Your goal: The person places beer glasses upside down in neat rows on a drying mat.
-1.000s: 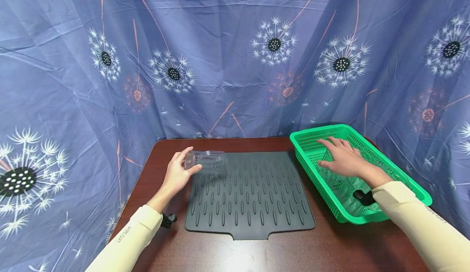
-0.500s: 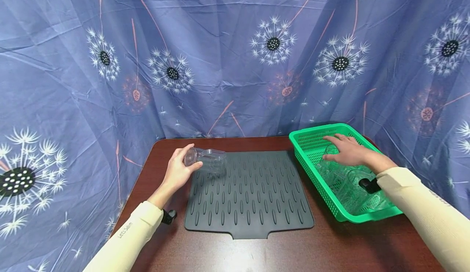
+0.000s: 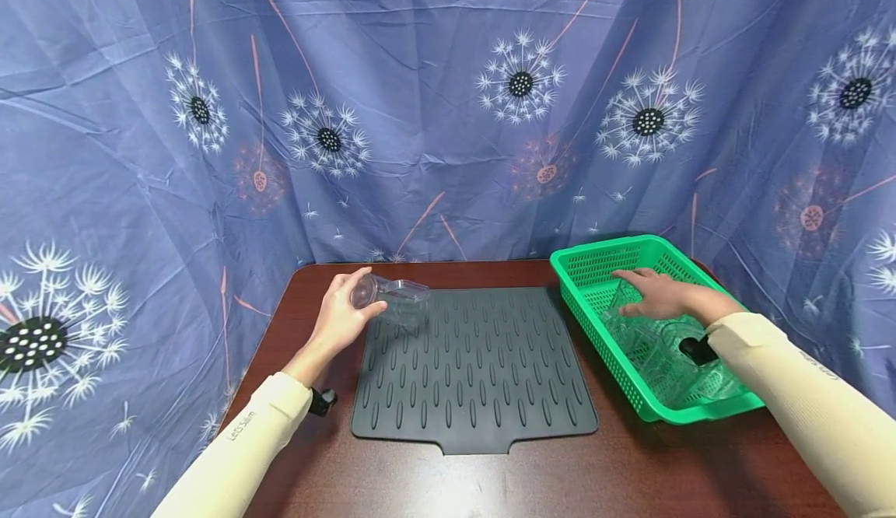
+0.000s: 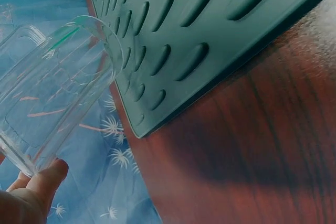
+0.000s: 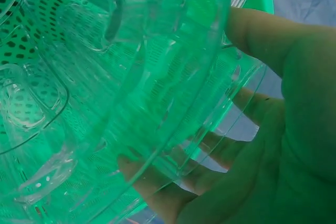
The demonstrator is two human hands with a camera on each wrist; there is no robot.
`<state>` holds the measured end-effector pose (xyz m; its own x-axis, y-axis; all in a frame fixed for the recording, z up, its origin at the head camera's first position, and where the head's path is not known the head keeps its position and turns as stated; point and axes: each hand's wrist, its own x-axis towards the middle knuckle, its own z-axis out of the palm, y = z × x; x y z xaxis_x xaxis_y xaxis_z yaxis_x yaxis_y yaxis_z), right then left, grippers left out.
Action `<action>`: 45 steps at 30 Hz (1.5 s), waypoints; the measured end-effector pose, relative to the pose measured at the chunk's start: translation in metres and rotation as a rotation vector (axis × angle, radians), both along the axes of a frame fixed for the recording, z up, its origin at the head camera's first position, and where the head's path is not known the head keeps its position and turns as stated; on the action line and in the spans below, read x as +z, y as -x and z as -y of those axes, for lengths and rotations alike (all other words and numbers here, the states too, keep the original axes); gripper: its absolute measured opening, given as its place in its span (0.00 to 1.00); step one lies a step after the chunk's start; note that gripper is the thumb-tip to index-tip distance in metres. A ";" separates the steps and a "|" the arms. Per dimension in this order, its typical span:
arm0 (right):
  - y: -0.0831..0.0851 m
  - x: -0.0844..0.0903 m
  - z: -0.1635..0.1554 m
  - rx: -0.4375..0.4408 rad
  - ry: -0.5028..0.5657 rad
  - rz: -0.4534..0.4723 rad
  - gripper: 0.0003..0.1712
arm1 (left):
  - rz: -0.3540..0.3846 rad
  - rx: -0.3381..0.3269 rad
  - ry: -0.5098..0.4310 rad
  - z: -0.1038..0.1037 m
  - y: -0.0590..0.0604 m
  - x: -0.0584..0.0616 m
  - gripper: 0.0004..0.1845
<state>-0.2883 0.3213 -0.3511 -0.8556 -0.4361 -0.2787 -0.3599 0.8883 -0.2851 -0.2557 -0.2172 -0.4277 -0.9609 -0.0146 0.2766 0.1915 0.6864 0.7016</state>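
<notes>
Two hands work over a dark bench (image 3: 532,487). Nearest lies a grey ribbed mat (image 3: 476,370), flat on the wood. At the mat's far left corner the left hand (image 3: 341,320) grips a clear cup (image 3: 393,302), tipped on its side with the mouth pointing right and slightly down over the mat; the fingers (image 4: 44,179) curl round its base end, and the cup looks lifted rather than resting.

To the right, just beside the mat, stands a green basket (image 3: 595,331) holding several more clear cups (image 3: 658,347), jumbled together. The right hand (image 3: 661,298) reaches into it, and the wrist view shows its fingers (image 5: 157,192) wrapped under and round the curved wall of one cup (image 5: 131,77), thumb on the other side, so it is grasping that cup.

These cups look like thin clear plastic: light, fairly stiff, but smooth enough to slip and likely to flex or crack if squeezed hard. A hold around the side wall, thumb opposite fingers, seems the surest.

Behind everything hangs a blue dandelion-print cloth (image 3: 448,113).
</notes>
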 end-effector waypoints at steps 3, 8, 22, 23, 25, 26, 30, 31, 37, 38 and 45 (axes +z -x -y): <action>0.002 0.001 -0.001 0.004 -0.001 0.027 0.43 | 0.013 0.001 0.016 -0.001 0.002 0.003 0.40; 0.003 0.000 -0.002 0.005 0.010 0.048 0.39 | 0.050 0.005 0.023 -0.005 0.007 0.007 0.39; -0.001 0.002 0.001 -0.006 -0.025 0.013 0.38 | 0.051 0.016 0.085 -0.011 0.019 0.010 0.38; -0.002 0.001 0.001 -0.012 -0.038 0.001 0.39 | 0.049 0.013 0.087 -0.012 0.019 0.010 0.38; -0.002 0.002 0.002 -0.025 -0.069 -0.025 0.39 | 0.047 0.010 0.096 -0.012 0.020 0.010 0.38; -0.003 0.002 0.002 -0.033 -0.089 -0.040 0.40 | 0.046 0.009 0.102 -0.012 0.020 0.011 0.38; -0.003 0.002 0.005 -0.067 -0.166 -0.102 0.44 | 0.051 0.013 0.117 -0.012 0.022 0.010 0.39; -0.003 0.003 0.005 -0.070 -0.178 -0.114 0.45 | 0.051 0.015 0.118 -0.012 0.022 0.011 0.39; 0.001 0.001 0.007 -0.044 -0.183 -0.137 0.46 | 0.038 0.006 0.127 -0.010 0.022 0.010 0.39; 0.002 0.000 0.006 -0.038 -0.177 -0.134 0.46 | 0.037 0.005 0.129 -0.010 0.023 0.011 0.39; 0.003 0.000 0.003 0.004 -0.122 -0.118 0.47 | 0.038 0.008 0.123 -0.009 0.029 0.015 0.39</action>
